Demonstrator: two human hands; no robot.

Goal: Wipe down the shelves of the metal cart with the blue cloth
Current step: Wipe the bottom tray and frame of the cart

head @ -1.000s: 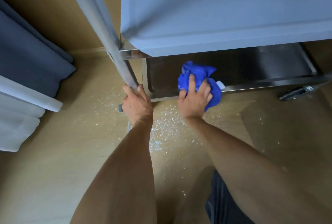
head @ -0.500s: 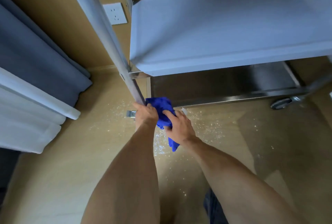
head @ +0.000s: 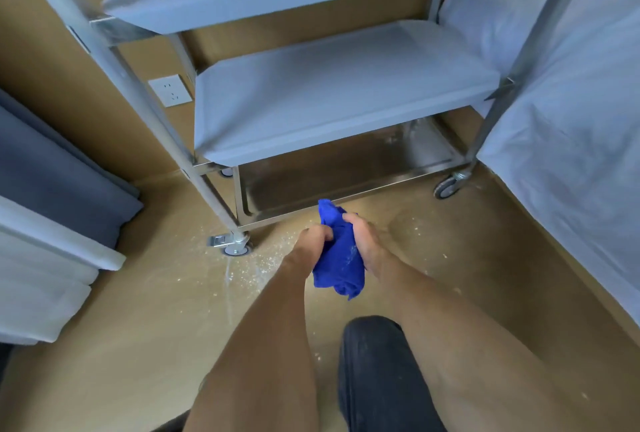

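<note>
Both hands [head: 313,241] [head: 362,241] clutching bunched blue cloth [head: 341,260], fingertips buried in folds, cart [head: 346,203] top cut off.

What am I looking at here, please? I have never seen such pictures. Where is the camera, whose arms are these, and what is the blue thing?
There is no machine here. A person wears one camera on the head, so you look forward and down along that person's own bare arms. The left hand and the right hand both grip a bunched blue cloth in front of the body, above the floor. Behind it stands a metal cart on wheels. Its bottom shelf is bare shiny metal, and its middle shelf looks pale grey-blue. Pale specks lie scattered on the brown floor near the front-left wheel. Nothing rests on the shelf parts that show.
</note>
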